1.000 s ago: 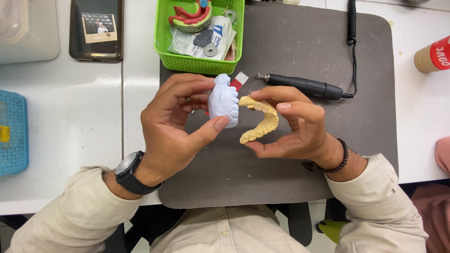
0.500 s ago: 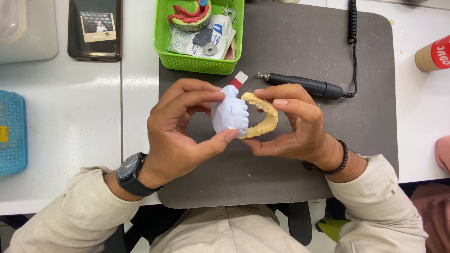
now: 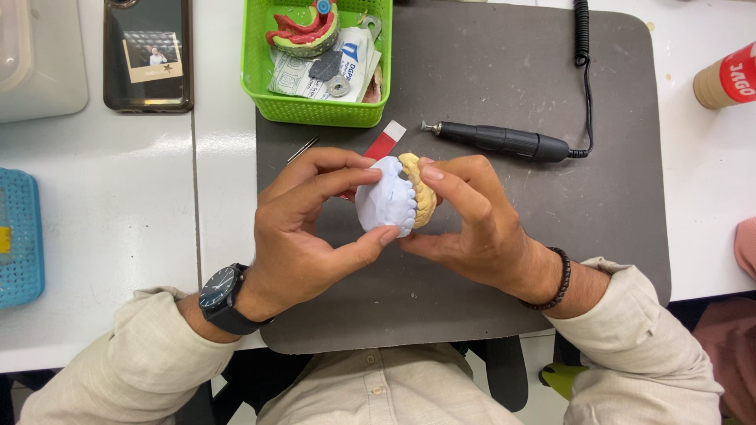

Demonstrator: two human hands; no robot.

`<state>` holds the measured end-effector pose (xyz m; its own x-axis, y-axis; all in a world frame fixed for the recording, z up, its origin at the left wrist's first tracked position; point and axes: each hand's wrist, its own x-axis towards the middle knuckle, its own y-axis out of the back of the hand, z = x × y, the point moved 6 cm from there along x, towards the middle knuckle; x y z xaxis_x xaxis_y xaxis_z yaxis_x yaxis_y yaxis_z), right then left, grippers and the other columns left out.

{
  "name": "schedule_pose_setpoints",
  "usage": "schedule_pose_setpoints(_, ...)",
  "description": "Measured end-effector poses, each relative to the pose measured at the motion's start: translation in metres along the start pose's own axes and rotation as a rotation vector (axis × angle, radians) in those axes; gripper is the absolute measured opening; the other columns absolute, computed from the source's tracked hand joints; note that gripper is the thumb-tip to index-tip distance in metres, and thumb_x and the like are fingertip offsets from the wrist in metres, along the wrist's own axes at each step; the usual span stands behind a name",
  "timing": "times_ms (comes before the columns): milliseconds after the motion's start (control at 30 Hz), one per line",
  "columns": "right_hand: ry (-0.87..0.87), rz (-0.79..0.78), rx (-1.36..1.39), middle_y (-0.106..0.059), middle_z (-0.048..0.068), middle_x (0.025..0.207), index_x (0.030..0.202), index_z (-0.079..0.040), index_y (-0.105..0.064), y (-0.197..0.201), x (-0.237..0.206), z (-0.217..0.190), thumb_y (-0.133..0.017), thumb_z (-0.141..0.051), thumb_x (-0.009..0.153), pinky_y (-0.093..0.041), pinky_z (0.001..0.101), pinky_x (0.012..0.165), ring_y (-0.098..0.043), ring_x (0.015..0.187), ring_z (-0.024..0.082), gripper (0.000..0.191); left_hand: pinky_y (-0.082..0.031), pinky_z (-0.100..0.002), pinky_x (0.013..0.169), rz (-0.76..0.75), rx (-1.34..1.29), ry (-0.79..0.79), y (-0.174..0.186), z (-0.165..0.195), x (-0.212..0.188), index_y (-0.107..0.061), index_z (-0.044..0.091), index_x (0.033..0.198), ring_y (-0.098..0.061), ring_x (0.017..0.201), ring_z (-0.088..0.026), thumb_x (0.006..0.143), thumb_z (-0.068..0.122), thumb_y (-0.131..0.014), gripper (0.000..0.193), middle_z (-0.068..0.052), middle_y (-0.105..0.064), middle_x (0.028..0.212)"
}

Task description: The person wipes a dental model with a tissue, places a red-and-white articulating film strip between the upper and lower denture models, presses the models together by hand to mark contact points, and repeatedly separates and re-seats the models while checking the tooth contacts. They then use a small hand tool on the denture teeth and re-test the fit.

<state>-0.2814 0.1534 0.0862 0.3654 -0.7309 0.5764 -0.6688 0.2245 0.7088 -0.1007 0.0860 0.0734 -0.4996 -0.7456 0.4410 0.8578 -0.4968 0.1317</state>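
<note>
while both hands are raised a little above the dark grey mat (image 3: 504, 71), they press two dental casts together between them. the left hand (image 3: 303, 228) grasps the pale blue-white cast (image 3: 384, 198), with the thumb under it and the fingers curved over its top. the right hand (image 3: 472, 224) grasps the yellow arch-shaped cast (image 3: 419, 193), index finger on top and thumb below. the two casts touch each other, the yellow one lying against the right side of the pale one, and they are above the middle of the mat, just in front of the person's chest.

a black wrist watch (image 3: 220, 297) is on the left wrist and a dark bead bracelet (image 3: 556, 280) is on the right wrist. both sleeves are light beige.

on the mat, behind the hands, lies a black rotary handpiece (image 3: 504, 142) with its coiled cable (image 3: 582, 39) going to the far edge. a small red and white strip (image 3: 385, 142) lies just behind the pale cast, and a thin metal pin (image 3: 302, 149) lies near it to the left. a green basket (image 3: 260, 75) stands at the far edge of the mat; inside it are a red and green jaw model (image 3: 303, 27) and some paper packets. on the white surface (image 3: 110, 197) to the left lie a black phone (image 3: 148, 55) and a blue perforated tray (image 3: 20, 236). at the far right stands a brown and red cup (image 3: 724, 77).
</note>
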Motion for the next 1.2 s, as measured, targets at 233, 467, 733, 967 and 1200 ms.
schedule_pose_setpoints(233,-0.056,-0.013,-0.015,-0.056,0.015,0.124,0.15,-0.012,-0.031,-0.002,-0.002,-0.002,-0.1,-0.007,0.076,-0.06,0.0285,0.083,-0.061,0.103,0.021,0.101,-0.061,-0.028,0.096,-0.007,0.021,0.017,-0.002,-0.001,0.0,-0.069,0.004,0.128,-0.066,0.12,-0.018,0.083,0.009,-0.09,0.05,-0.01,-0.063,0.132)
schedule_pose_setpoints(467,-0.065,-0.014,-0.01,-0.055,0.015,0.124,0.15,-0.012,-0.03,-0.003,-0.002,-0.002,-0.099,-0.008,0.077,-0.061,0.0283,0.082,-0.061,0.103,0.021,0.1,-0.061,-0.028,0.096,-0.027,0.022,0.037,-0.003,-0.004,0.001,-0.069,0.004,0.127,-0.067,0.12,-0.018,0.083,0.009,-0.09,0.05,-0.011,-0.063,0.132)
schedule_pose_setpoints(733,-0.045,-0.019,-0.007,-0.054,0.018,0.127,0.15,-0.012,-0.03,-0.004,-0.002,-0.003,-0.1,-0.01,0.078,-0.062,0.0296,0.086,-0.062,0.107,0.023,0.1,-0.059,-0.027,0.097,-0.042,0.022,0.037,-0.002,-0.002,0.001,-0.069,0.004,0.128,-0.066,0.12,-0.017,0.083,0.01,-0.09,0.05,-0.01,-0.063,0.133)
schedule_pose_setpoints(967,-0.016,-0.014,-0.026,-0.054,0.018,0.126,0.148,-0.012,-0.03,-0.002,0.001,-0.005,-0.1,-0.012,0.078,-0.062,0.0347,0.092,-0.063,0.112,0.028,0.099,-0.059,-0.027,0.096,-0.05,0.041,0.059,-0.002,-0.004,0.001,-0.069,0.004,0.128,-0.066,0.119,-0.016,0.083,0.01,-0.089,0.049,-0.01,-0.062,0.132)
schedule_pose_setpoints(1200,0.005,0.004,-0.023,-0.054,0.021,0.132,0.145,-0.012,-0.031,0.0,0.005,-0.006,-0.099,-0.01,0.08,-0.063,0.0351,0.097,-0.064,0.119,0.03,0.094,-0.063,-0.029,0.102,-0.044,-0.072,0.095,-0.002,-0.011,0.002,-0.067,0.003,0.13,-0.065,0.126,-0.018,0.088,0.01,-0.088,0.048,-0.011,-0.059,0.137)
